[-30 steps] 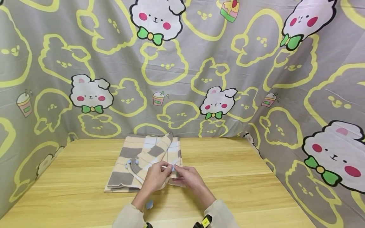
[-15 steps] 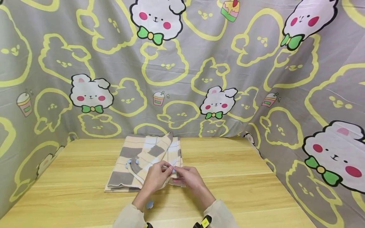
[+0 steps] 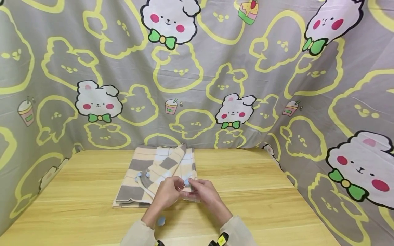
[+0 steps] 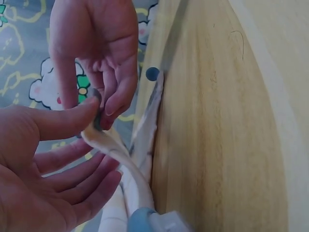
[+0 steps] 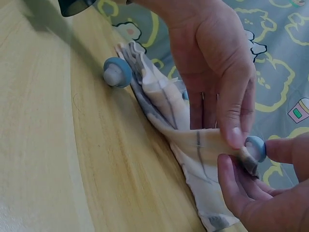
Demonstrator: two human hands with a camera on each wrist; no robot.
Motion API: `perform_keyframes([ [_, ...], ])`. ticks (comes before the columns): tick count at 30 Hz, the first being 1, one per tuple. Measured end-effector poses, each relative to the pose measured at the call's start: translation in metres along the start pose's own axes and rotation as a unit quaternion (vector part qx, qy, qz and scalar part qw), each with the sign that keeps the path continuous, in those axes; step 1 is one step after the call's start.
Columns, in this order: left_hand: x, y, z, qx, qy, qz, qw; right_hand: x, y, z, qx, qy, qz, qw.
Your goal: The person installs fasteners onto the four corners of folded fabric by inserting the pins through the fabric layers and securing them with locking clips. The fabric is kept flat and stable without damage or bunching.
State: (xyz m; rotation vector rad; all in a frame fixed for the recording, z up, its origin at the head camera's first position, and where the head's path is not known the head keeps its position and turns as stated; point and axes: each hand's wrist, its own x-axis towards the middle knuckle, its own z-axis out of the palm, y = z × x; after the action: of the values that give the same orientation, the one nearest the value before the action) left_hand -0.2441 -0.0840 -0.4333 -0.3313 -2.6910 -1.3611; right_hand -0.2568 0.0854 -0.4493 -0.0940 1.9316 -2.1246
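Note:
A folded plaid blanket [image 3: 144,164] in grey, cream and white lies on the table, one part turned over diagonally. My left hand [image 3: 168,192] holds a grey-tipped corner of it; in the right wrist view the left thumb [image 5: 233,135] presses the fabric. On that corner sits a blue mushroom-shaped quilt clip [image 3: 187,181], its dome [image 5: 257,148] facing the backdrop in the right wrist view. My right hand [image 3: 208,193] pinches clip and cloth, thumb on the dome, fingers underneath. Several similar blue pieces [image 3: 147,174] sit on another grey corner, left of the hands.
A loose blue clip [image 3: 161,220] with a pale stem lies on the wooden table [image 3: 261,205], in front of the blanket and near the left wrist. Behind and at both sides hangs a grey curtain [image 3: 197,95] with cartoon animals.
My left fingertips have drawn back slightly from the clip, leaving a gap, and more of its blue dome shows under the right thumb. The blanket and the loose clip have stayed put.

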Motion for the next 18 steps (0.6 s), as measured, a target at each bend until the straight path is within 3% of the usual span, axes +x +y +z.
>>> perform_keyframes([
  [8,0.0001,-0.0024,0.0038,0.018,0.017,0.018,0.9995,0.0022,0.0015,-0.0001,-0.001,-0.005,0.002,1.0],
  [18,-0.0008,-0.0008,0.0042,0.025,0.029,0.014,0.9992,0.0013,0.0021,-0.0014,-0.037,0.003,0.004,0.999],
])
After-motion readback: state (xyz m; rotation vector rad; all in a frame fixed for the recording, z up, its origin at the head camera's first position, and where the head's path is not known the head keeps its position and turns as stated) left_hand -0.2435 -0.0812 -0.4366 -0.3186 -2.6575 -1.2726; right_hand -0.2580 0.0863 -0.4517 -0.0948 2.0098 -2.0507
